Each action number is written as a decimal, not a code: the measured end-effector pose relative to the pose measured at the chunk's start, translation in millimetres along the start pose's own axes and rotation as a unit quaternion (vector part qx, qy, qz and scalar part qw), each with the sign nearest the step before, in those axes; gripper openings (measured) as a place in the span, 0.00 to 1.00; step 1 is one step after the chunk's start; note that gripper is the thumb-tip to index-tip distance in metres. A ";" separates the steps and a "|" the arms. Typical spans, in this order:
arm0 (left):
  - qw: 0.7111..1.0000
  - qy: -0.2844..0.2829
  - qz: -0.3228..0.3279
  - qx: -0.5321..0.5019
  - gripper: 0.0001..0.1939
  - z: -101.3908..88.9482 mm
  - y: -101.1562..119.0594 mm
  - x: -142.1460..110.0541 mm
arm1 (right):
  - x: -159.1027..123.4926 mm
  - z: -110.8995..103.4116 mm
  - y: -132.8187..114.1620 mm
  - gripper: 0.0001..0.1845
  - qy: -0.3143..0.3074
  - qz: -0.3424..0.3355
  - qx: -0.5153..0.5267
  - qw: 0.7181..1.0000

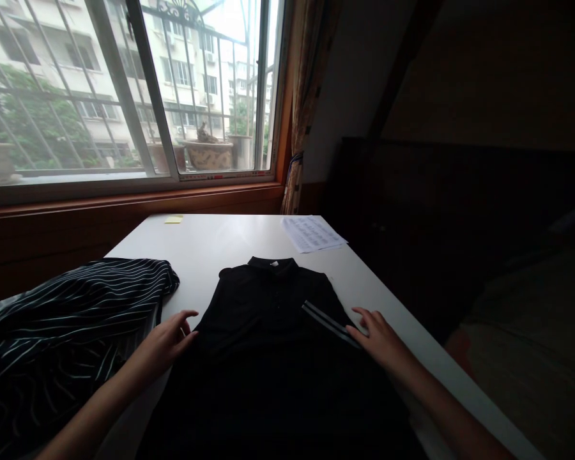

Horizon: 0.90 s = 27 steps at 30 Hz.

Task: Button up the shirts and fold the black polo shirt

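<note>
A black polo shirt (268, 338) lies front up, its collar towards the window. Over its right half a folded sleeve reaches inwards, edged with grey stripes (330, 324). Beside the shirt's left edge is my left hand (175, 335), thumb and index finger apart, the thumb tip at the fabric. My right hand (376, 335) is at the opposite edge, also with thumb and index finger spread; its thumb tip meets the outer end of the striped cuff. Neither hand visibly grips the cloth. The lower part of the shirt is too dark to make out folds.
A heap of black-and-white striped cloth (76, 319) covers the left side of the white table (211, 236). Printed sheets (312, 234) and a yellow sticky note (174, 219) lie at the far end. Beyond stands a barred window (211, 96) with a curtain (299, 128).
</note>
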State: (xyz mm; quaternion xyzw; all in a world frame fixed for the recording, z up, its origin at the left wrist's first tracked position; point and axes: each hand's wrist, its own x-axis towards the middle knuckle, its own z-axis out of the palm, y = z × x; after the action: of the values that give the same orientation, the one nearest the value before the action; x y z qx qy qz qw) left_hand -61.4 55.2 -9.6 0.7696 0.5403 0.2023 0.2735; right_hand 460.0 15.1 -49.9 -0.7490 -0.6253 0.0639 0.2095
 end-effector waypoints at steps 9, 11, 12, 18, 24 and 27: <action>0.996 -0.065 -0.054 -0.022 0.26 0.2 -7.9 4.1 | -29.5 -28.5 -12.7 0.24 -0.114 0.049 0.131 0.984; 0.993 -0.098 -0.063 -0.022 0.25 -3.5 -10.3 -0.1 | -28.6 -29.6 -13.3 0.23 -0.111 0.044 0.133 0.984; 0.991 -0.115 -0.069 -0.020 0.24 -6.1 -11.0 -2.5 | -27.9 -29.6 -12.9 0.23 -0.110 0.045 0.131 0.984; 0.992 -0.099 -0.035 0.072 0.22 -25.6 1.0 1.0 | -22.8 -25.8 -5.8 0.20 -0.089 0.047 0.094 0.990; 0.969 0.023 0.173 0.174 0.21 -2.4 43.1 65.1 | -6.7 -24.8 -29.5 0.16 0.041 -0.100 -0.008 0.994; 0.951 0.032 0.233 0.199 0.26 27.0 59.2 108.8 | 4.5 -20.3 -60.2 0.17 0.040 -0.162 -0.013 0.986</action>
State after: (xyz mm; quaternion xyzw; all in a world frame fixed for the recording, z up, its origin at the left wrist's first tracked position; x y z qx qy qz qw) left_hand 34.0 136.4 9.2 0.9060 0.3838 0.1733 0.0424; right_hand 413.4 22.5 -7.0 -0.6420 -0.7307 -0.0086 0.2321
